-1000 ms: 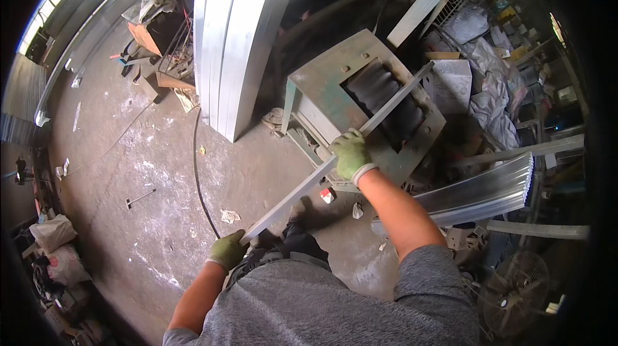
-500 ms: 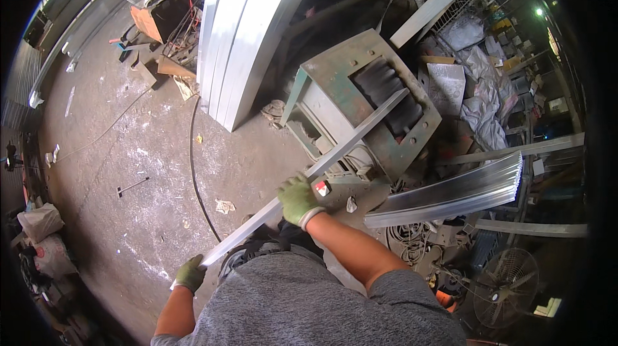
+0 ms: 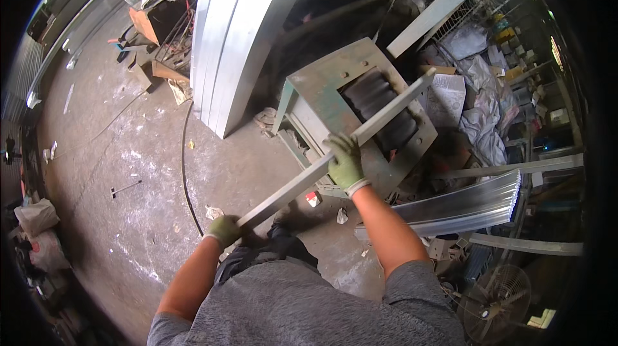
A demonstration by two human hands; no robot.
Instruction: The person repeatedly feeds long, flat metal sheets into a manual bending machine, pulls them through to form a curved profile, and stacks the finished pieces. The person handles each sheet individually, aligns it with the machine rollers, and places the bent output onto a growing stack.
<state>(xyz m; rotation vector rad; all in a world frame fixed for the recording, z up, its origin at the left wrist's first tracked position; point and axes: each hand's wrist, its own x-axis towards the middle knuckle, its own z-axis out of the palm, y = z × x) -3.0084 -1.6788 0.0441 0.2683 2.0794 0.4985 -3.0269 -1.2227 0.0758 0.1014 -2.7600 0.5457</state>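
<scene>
A long, straight grey metal bar [image 3: 283,191] slants up from my waist to the right. Its far end lies over the dark ridged rollers [image 3: 378,98] of a worn green-grey machine [image 3: 322,83] and reaches past them. My left hand [image 3: 224,231], in a green glove, is closed round the near end. About halfway along, my gloved right hand [image 3: 346,160] grips the bar with its fingers over it, next to the machine's near side. Whether the bar rests on the rollers or is held above them, I cannot tell.
Tall shiny metal panels [image 3: 238,37] stand left of the machine. A ribbed metal sheet [image 3: 450,207] and a standing fan [image 3: 496,301] are at the right. A dark cable [image 3: 183,166] crosses the floor, where a T-shaped tool [image 3: 127,188] lies. Crumpled sacks [image 3: 479,101] lie beyond the machine.
Both hands have moved forward and to the right with the bar. Its far end, over the rollers before, now extends beyond them toward the machine's far edge.
</scene>
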